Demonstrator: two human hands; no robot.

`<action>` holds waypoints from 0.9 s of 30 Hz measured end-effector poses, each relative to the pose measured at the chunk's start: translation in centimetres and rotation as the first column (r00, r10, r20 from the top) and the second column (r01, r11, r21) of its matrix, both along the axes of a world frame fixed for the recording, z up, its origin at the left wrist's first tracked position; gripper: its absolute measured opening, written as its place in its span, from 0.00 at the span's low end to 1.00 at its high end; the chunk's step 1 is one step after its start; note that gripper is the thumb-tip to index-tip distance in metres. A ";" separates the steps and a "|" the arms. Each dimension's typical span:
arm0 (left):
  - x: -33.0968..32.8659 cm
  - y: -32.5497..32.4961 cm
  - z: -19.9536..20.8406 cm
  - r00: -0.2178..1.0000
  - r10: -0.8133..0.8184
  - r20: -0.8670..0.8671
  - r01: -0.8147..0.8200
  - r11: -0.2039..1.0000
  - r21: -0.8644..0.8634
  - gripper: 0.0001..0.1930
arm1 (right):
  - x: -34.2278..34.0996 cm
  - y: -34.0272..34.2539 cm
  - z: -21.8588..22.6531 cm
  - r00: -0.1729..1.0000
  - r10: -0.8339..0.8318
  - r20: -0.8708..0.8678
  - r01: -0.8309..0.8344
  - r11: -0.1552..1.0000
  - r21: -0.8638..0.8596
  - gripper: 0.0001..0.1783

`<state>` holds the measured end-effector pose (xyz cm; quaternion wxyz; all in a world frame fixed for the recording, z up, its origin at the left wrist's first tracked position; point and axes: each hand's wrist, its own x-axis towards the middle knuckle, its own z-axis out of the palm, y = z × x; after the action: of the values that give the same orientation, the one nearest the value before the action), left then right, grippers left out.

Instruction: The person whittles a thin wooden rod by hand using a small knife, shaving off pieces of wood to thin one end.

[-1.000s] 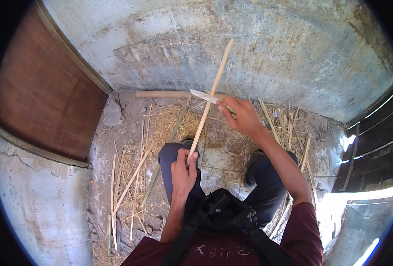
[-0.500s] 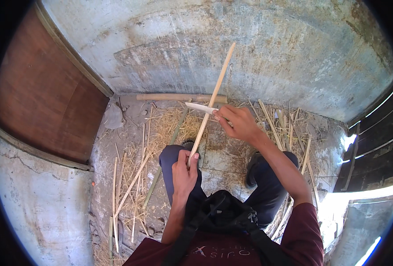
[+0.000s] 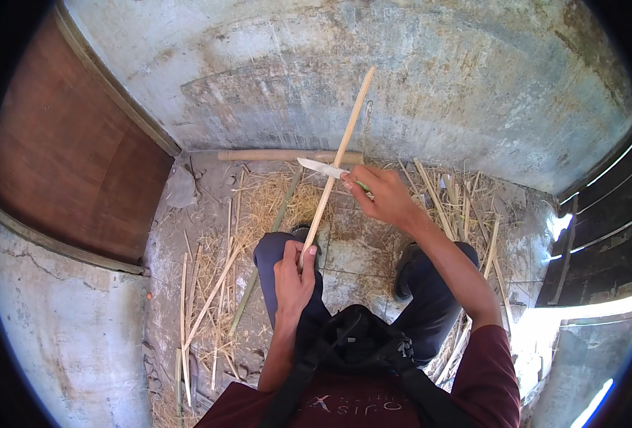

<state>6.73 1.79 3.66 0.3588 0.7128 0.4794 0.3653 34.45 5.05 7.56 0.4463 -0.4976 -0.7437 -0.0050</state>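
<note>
A long pale bamboo strip (image 3: 349, 128) slants up and away from me toward the far wall. Its near end is gripped by my left hand (image 3: 295, 277), close over my left knee, the thumb lying along the strip. My right hand (image 3: 381, 193) is closed on the handle of a knife (image 3: 319, 168), a bit of green showing at the grip. The blade points left and lies across the strip around its middle. Whether the edge bites into the bamboo cannot be made out.
Straw-like shavings (image 3: 259, 214) litter the floor. Loose strips lie at left (image 3: 209, 307) and right (image 3: 437, 196). A bamboo pole (image 3: 287, 155) rests along the far wall's foot (image 3: 430, 107). A brown door panel (image 3: 73, 143) stands left, dark slats (image 3: 594, 242) at right.
The knife blade has turned slightly, its tip a little farther up, and more of the green handle shows. Both hands keep their hold; the strip has barely shifted.
</note>
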 end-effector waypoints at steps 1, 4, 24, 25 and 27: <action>-0.2 -0.1 -0.2 1.000 0.001 -0.015 -0.001 1.000 -0.006 0.11 | -0.2 -0.2 0.0 1.000 0.002 -0.010 -0.002 1.000 -0.007 0.05; -0.3 -0.1 -0.5 1.000 -0.001 -0.005 0.001 1.000 -0.003 0.11 | -1.0 -1.0 -0.5 0.999 0.048 0.006 -0.048 0.999 0.024 0.04; -0.2 -0.2 -0.4 0.999 0.003 -0.053 -0.001 0.999 0.035 0.12 | 1.2 -0.3 0.6 0.995 -0.076 0.058 0.076 0.997 -0.014 0.05; -0.2 -0.2 -0.4 0.999 0.005 -0.053 -0.003 0.999 0.042 0.12 | 1.1 -0.1 0.5 0.997 -0.064 0.037 0.064 0.998 0.011 0.05; -0.1 -0.1 -0.4 0.999 0.009 -0.053 -0.006 0.999 0.051 0.12 | 1.2 0.0 0.5 0.998 -0.059 0.035 0.059 0.998 0.007 0.05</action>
<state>6.60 1.65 3.28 0.3262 0.7292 0.4822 0.3596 35.64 5.08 8.11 0.4344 -0.5180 -0.7363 -0.0292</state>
